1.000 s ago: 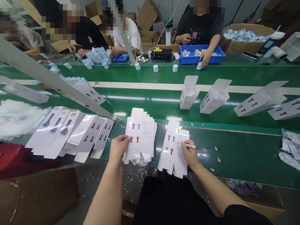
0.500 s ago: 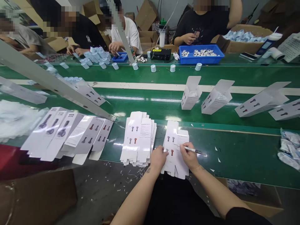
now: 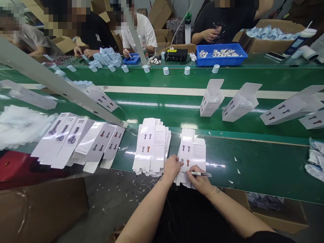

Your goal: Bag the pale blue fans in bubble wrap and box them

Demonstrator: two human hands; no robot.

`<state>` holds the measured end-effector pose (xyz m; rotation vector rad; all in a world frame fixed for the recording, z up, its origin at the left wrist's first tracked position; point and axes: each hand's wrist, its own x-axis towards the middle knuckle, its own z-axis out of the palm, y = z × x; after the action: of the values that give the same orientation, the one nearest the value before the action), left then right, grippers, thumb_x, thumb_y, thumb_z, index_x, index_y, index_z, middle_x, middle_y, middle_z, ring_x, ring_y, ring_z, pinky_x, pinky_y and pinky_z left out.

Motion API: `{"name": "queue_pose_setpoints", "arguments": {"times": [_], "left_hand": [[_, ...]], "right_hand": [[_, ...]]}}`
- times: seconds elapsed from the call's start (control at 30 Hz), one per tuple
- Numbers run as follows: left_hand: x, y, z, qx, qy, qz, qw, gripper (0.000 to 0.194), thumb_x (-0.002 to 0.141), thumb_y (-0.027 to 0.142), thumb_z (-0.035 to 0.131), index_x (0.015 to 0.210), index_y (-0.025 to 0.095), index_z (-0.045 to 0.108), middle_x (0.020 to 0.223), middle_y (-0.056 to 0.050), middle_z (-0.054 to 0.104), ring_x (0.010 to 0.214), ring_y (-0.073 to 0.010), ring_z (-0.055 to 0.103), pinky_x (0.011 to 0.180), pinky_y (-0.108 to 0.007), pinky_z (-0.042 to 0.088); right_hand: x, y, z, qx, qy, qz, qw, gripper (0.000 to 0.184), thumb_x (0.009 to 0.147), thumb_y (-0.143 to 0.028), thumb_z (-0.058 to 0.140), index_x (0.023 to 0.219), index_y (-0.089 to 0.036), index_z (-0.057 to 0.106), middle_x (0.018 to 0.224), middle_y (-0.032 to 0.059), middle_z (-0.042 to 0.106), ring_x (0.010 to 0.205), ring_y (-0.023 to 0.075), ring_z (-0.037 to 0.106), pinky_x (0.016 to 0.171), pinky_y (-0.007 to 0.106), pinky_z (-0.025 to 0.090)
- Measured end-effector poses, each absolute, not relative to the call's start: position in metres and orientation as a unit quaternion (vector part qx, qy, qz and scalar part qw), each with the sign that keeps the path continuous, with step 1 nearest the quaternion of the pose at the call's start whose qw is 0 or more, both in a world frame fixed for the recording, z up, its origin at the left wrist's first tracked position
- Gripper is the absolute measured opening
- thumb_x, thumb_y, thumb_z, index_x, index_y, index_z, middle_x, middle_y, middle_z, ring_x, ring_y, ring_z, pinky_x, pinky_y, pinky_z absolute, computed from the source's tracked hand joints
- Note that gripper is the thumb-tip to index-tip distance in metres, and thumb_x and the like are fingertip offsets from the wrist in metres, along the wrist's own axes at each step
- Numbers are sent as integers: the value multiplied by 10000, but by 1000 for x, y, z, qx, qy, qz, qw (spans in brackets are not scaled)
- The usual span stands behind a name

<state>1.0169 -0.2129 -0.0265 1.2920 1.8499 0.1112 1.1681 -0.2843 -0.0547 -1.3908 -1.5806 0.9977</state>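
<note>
Pinching a pen [image 3: 202,174] in closed fingers of the right hand [image 3: 199,181], over a flat carton [image 3: 199,152] just right of the carton stack [image 3: 158,152]. Resting the left hand [image 3: 172,168] between; cannot tell whether gripping. Visible left of the stack: white boxes [image 3: 97,143].

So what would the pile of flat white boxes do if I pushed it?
The pile would probably slide apart: its glossy faces look slippery and its edges sit unevenly. Its thin card layers are probably light and bendy.
</note>
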Motion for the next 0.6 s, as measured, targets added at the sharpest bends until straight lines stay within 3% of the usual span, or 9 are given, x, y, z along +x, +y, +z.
{"name": "queue_pose_setpoints", "arguments": {"times": [0.13,0.27,0.4,0.47,0.6], "left_hand": [[1019,-214,-19,495,736,83,455,136,714,213,711,769,163,597,771,-37,661,757,-174,614,653,-261,425],[997,-205,7,432,709,147,538,173,764,310,681,773,156,602,703,-28,661,640,-142,612,586,-247,463],[931,-182,41,331,698,251,583,322,606,372,793,740,146,606,700,-36,671,625,-151,609,620,-289,500],[896,-171,53,345,740,261,515,319,587,373,784,737,147,617,679,-31,663,626,-164,605,630,-304,498],[875,-172,63,435,838,233,233,209,703,365,658,794,177,653,757,-56,680,764,-231,624,730,-349,484]], "right_hand": [[1177,-283,-42,-572,-587,377,432,178,863,-341,553,738,-215,542,622,-24,538,554,133,508,548,257,430],[1195,-270,-35,-627,-514,329,485,207,899,-388,492,785,-216,494,661,-15,522,613,150,512,593,280,438],[1203,-247,-41,-658,-475,308,496,226,899,-423,479,804,-218,472,649,-25,504,606,152,500,588,282,426],[1200,-238,-47,-660,-480,312,486,237,875,-437,510,789,-217,492,660,-20,514,626,157,505,604,287,424],[1189,-232,-57,-657,-500,325,462,243,847,-446,531,762,-220,509,645,-24,508,622,158,494,616,290,417]]}}
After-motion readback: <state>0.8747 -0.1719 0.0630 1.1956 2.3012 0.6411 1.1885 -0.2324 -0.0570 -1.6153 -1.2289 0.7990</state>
